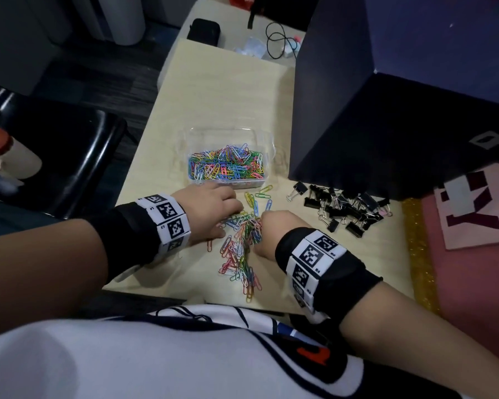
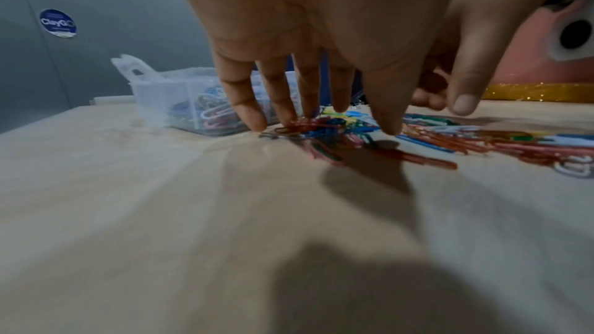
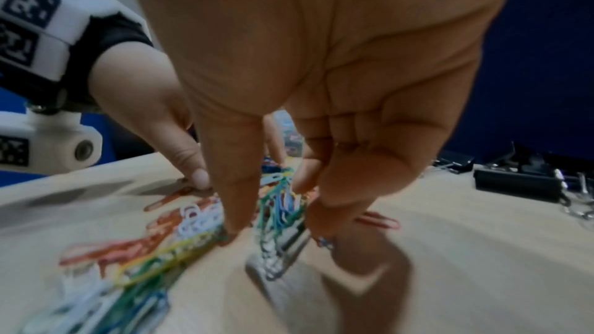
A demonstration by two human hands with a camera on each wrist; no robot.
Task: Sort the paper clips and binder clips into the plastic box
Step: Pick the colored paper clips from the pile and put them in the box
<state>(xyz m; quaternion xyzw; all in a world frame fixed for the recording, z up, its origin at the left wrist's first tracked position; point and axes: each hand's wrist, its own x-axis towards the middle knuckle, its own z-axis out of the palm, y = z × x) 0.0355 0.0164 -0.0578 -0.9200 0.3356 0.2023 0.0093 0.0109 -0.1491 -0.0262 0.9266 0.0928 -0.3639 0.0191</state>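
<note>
A clear plastic box (image 1: 267,145) (image 2: 160,93) holds many coloured paper clips in its left compartment. In front of it a loose pile of paper clips (image 1: 239,263) (image 2: 482,141) lies on the table. Black binder clips (image 1: 343,208) (image 3: 517,184) lie in a heap to the right. My left hand (image 1: 232,221) (image 2: 337,121) reaches down with straight fingers, tips touching the pile's far end. My right hand (image 1: 260,233) (image 3: 276,225) pinches a bunch of paper clips (image 3: 282,202) between thumb and curled fingers, close beside the left hand.
A tall dark blue box (image 1: 386,110) stands right behind the binder clips. A pink mat with a gold glitter edge (image 1: 415,249) borders the table on the right. A black chair (image 1: 55,156) is at the left. Cables and a black case (image 1: 203,30) lie at the far end.
</note>
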